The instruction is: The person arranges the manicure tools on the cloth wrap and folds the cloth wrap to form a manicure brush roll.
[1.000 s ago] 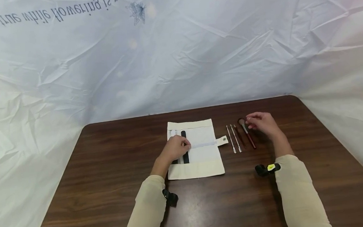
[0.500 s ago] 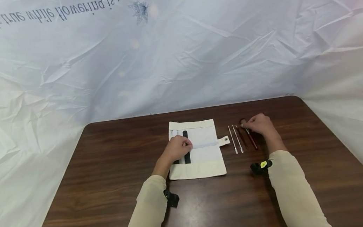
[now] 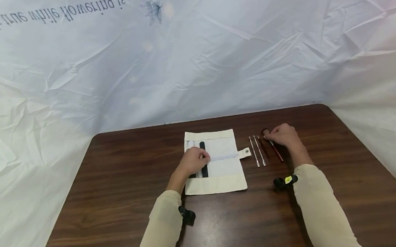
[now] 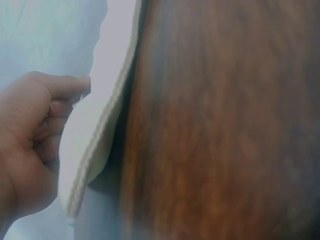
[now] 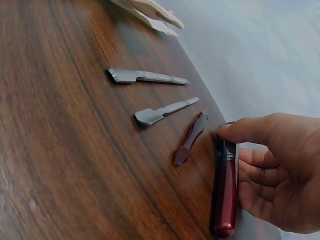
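Head view finds the pouch unfolded on the table, with a black strip and a white-ended strip inside it. The left hand is over the pouch, fingers bent; whether they grip anything cannot be told. The right hand pinches the brush near its head, thumb and forefinger closed on it. As judged, two pieces are in; the brush, one metal tool, a second metal tool and a dark-red tool remain outside, right of the pouch.
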The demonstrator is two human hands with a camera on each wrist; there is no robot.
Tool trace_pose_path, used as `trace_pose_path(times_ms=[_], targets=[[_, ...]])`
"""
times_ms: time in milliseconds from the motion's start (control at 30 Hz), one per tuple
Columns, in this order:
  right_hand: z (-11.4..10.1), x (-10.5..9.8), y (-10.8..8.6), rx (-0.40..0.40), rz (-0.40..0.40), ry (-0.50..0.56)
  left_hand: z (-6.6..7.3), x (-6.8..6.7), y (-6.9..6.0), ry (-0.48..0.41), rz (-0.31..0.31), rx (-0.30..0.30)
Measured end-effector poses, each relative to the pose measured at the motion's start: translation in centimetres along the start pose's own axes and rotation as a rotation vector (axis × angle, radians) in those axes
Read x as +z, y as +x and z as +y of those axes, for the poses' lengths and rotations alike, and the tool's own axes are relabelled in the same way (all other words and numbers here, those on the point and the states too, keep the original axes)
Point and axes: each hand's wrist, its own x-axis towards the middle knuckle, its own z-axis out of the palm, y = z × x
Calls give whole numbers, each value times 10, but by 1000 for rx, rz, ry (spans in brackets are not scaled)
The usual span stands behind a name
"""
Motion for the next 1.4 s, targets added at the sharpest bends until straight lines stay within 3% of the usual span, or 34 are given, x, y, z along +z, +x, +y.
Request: trace_pose_path(times_ms=[333, 833, 1067, 1400], targets=[[7, -5, -3, -60, -49, 129, 0, -1, -1, -5, -5, 2], [-20, -9, -4, -159, -3, 413, 1, -2, 0, -32, -3, -5], [-36, 2, -1, -212, 46, 626, 1, -3, 0, -45, -3, -10], [-75, 29, -6, -209, -61, 977, 1, -4, -2, -55, -28, -10]])
